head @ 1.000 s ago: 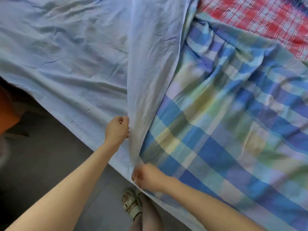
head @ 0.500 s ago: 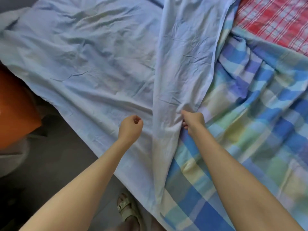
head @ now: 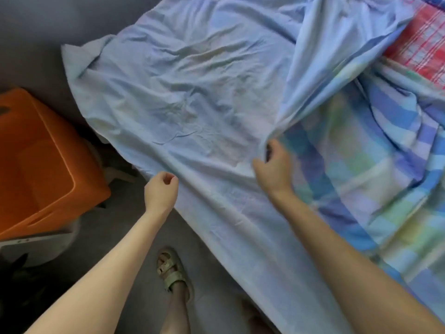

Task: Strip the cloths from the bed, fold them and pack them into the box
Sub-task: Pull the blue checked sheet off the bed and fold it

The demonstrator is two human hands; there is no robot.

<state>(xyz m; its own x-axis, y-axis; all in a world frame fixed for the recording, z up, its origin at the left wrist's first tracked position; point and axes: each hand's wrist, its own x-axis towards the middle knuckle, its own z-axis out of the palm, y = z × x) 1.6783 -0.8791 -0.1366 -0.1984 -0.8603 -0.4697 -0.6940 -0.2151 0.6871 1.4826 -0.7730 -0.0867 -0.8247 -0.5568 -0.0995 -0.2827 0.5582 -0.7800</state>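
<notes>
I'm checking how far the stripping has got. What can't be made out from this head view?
- Bed frame and mattress: covered by the light blue sheet and blue checked cloth.
- Red checked cloth: cut off by the right edge.
- Orange box: inside hidden; left edge cuts it.
- Left hand: grip unclear, fingers curled.

Grey floor (head: 134, 239) under soft light, white stool (head: 36, 247) at left.

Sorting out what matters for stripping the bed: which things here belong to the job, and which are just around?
Part of the job:
pale blue sheet
blue-green checked cloth
red checked cloth
orange box
left hand
right hand

Just around:
sandal
grey floor
</notes>
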